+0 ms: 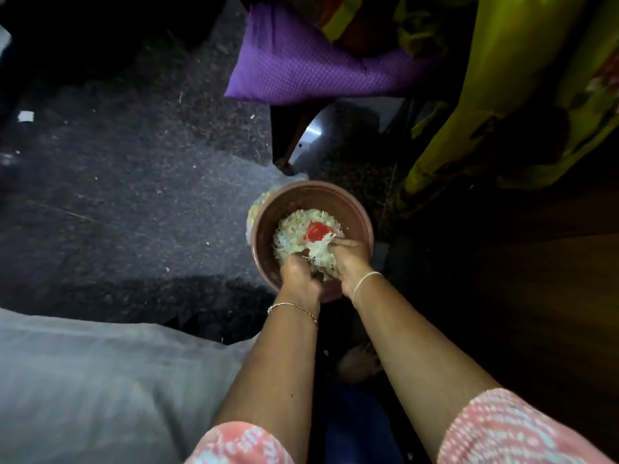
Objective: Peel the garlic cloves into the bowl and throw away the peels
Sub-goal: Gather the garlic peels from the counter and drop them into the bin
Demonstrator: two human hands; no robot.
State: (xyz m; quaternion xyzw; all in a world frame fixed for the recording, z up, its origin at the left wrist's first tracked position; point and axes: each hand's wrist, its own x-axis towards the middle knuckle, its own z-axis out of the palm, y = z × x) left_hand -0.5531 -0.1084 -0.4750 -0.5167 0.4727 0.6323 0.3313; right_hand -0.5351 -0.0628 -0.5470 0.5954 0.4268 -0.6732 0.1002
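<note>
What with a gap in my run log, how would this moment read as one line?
step: gathering peels | left hand: grips peels | right hand: grips peels | bowl: holds peels, red item

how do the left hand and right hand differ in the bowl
The left hand wears a thin metal bracelet; the right hand wears a white thread band. The right hand reaches further into the bowl, near the red piece; the left hand sits closer to the near rim. Both grip the white peels with curled fingers.
</note>
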